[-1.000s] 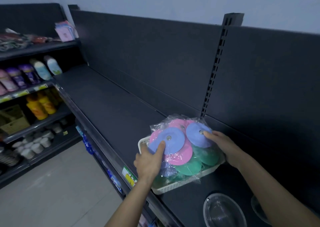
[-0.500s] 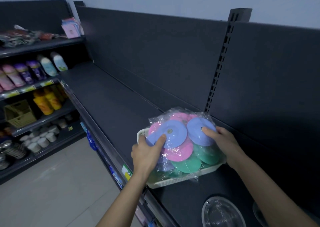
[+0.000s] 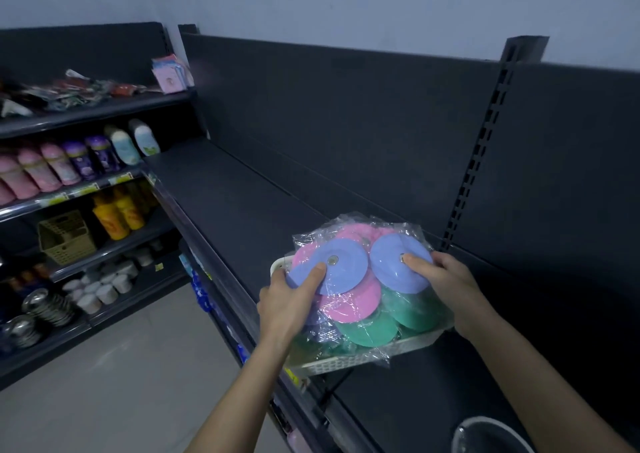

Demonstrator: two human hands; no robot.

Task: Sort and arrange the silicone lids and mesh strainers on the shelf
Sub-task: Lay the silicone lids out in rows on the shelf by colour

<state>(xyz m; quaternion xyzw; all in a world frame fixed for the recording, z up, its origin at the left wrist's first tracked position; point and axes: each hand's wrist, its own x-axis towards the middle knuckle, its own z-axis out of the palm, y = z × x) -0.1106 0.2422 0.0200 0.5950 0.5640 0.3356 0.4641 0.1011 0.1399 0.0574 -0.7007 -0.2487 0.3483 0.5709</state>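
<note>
Both gripping basket (image 3: pixel 346 362) of silicone lids (image 3: pixel 349 302): left hand (image 3: pixel 291 300), right hand (image 3: pixel 446 286), thumbs atop blue ones.

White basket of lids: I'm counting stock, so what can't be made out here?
All in the head view:
1. Lid count in the white basket: the silicone lids overlap under glaring plastic wrap, and the left hand and right hand cover some.
2. Both hands' far fingers: hidden behind basket and lids.
3. Strainer: cut off by the bottom edge.
4. Left-shelf price labels: too small to read.
</note>
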